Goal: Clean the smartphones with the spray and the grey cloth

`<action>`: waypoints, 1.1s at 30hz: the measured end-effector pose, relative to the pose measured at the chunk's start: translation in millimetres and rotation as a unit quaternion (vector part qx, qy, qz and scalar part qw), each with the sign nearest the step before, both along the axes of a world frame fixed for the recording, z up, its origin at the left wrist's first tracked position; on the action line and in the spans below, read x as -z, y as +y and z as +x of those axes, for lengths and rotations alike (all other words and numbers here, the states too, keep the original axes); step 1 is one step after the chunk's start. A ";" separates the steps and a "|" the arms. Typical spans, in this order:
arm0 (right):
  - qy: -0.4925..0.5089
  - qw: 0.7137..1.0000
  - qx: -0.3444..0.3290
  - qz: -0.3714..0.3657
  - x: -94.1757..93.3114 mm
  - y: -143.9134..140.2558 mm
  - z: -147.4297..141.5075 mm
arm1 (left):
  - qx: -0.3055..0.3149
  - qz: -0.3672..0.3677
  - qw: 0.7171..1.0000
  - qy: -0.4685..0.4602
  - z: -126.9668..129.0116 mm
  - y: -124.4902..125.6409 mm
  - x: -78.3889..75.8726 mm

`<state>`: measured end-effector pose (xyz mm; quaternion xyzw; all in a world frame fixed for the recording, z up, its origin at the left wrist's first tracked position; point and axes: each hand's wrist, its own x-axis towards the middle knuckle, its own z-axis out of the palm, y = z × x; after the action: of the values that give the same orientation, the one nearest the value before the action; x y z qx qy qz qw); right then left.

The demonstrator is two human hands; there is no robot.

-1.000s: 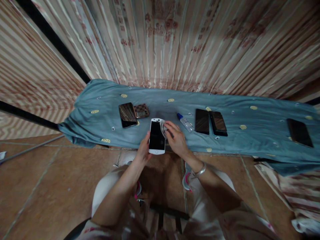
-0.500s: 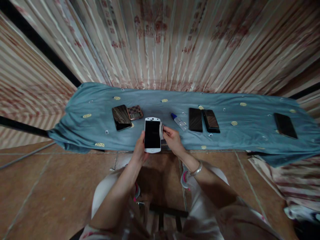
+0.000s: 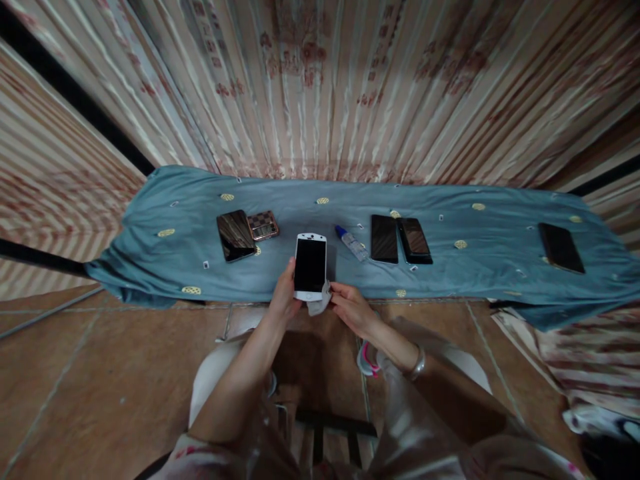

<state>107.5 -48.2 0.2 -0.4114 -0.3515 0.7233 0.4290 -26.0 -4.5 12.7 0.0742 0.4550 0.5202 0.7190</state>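
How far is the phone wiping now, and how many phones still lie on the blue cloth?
In hand: the left hand holds the white phone, and the right hand holds a small wipe at its lower edge. Five other phones lie on the blue cloth: two on the left, two on the right, one far right. A small bottle lies nearby. Which are already wiped cannot be told.

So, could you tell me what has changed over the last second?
The right hand drew the cloth from the phone's upper right edge down to its lower right corner. The left hand kept its grip on the phone. The other phones and the bottle lay unmoved.
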 end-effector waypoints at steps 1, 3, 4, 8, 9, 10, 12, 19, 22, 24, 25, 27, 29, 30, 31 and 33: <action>-0.004 1.000 0.002 -0.010 -1.7 -3.7 2.2 | 0.007 0.000 1.000 -0.003 3.8 0.0 0.8; -0.013 1.000 0.010 -0.019 -5.4 -10.0 7.7 | 0.018 0.004 1.000 -0.008 12.4 0.2 2.6; -0.015 1.000 0.016 -0.020 -7.2 -12.5 11.1 | 0.022 0.007 1.000 -0.009 17.1 0.1 3.7; -0.022 0.999 0.047 -0.011 -12.3 -18.7 29.2 | 0.045 0.027 0.999 -0.006 35.6 -2.0 8.1; -0.023 0.998 0.055 -0.009 -12.7 -19.5 34.5 | 0.056 0.032 0.998 -0.006 39.8 -2.8 8.6; -0.022 0.998 0.065 -0.008 -12.7 -19.9 39.9 | 0.067 0.036 0.997 -0.006 43.9 -3.6 8.7; -0.016 0.996 0.089 -0.015 -12.0 -19.7 50.9 | 0.089 0.037 0.995 -0.008 52.4 -4.1 7.7; -0.035 0.988 0.150 -0.023 -10.8 -11.3 94.9 | 0.109 0.049 0.992 -0.037 95.1 1.8 3.6; -0.067 0.984 0.165 -0.014 -12.3 -7.9 114.2 | 0.124 0.071 0.988 -0.052 109.8 -2.8 8.6; -0.078 0.981 0.177 -0.020 -11.9 -6.6 124.5 | 0.138 0.084 0.986 -0.042 114.5 -9.3 14.4; -0.078 0.980 0.184 -0.025 -11.0 -6.1 128.6 | 0.144 0.091 0.985 -0.032 115.8 -12.8 17.7; -0.074 0.977 0.197 -0.038 -7.4 -5.0 135.1 | 0.152 0.099 0.983 -0.021 117.9 -18.9 24.2; -0.069 0.975 0.207 -0.047 -2.1 -3.5 139.8 | 0.164 0.104 0.981 -0.017 121.1 -22.1 30.3; -0.069 0.974 0.210 -0.048 0.9 -2.5 141.8 | 0.167 0.102 0.981 -0.016 123.2 -22.5 33.2; -0.068 0.974 0.212 -0.049 3.9 -1.5 143.7 | 0.167 0.098 0.981 -0.013 125.7 -22.1 35.8; -0.069 0.973 0.215 -0.051 9.0 0.9 147.1 | 0.162 0.090 0.983 -0.008 130.7 -19.6 40.6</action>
<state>254.5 -47.3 -8.8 -0.5472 -0.2462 0.6015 0.5274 104.7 -24.1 -27.9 0.2073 0.3826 0.4364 0.7875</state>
